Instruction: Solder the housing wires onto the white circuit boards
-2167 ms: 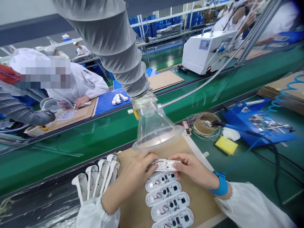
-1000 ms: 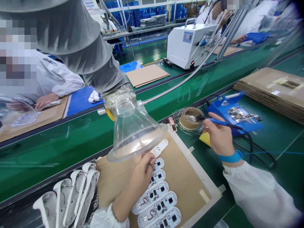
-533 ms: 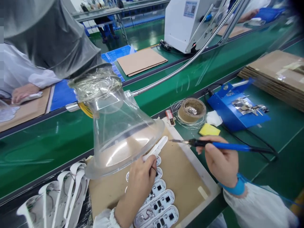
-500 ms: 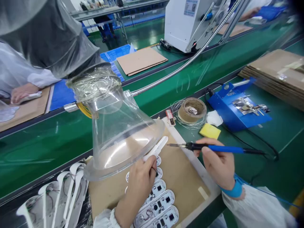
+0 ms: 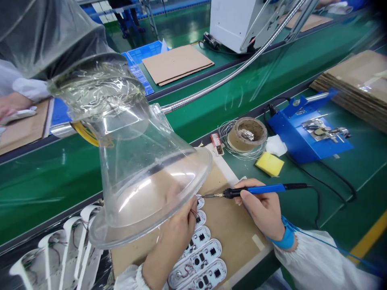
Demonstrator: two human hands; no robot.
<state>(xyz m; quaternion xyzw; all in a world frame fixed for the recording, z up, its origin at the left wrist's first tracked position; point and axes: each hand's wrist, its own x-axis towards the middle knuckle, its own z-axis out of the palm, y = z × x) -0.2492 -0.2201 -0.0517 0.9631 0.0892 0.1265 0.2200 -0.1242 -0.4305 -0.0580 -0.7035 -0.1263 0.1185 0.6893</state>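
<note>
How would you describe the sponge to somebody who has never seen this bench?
On the green bench, find the blue stand. Left of it, nearer the wearer than the white tissue and brown pot, lies the sponge. Of these three, it alone is yellow and block-shaped.

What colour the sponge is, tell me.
The sponge is yellow, clearest in the head view.

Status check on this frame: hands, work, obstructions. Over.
Right hand gripping iron, tip near left fingers. Left hand closed, wires at its fingers, beside white panels. Clear hood partly blocks view of left hand. Over.
</note>
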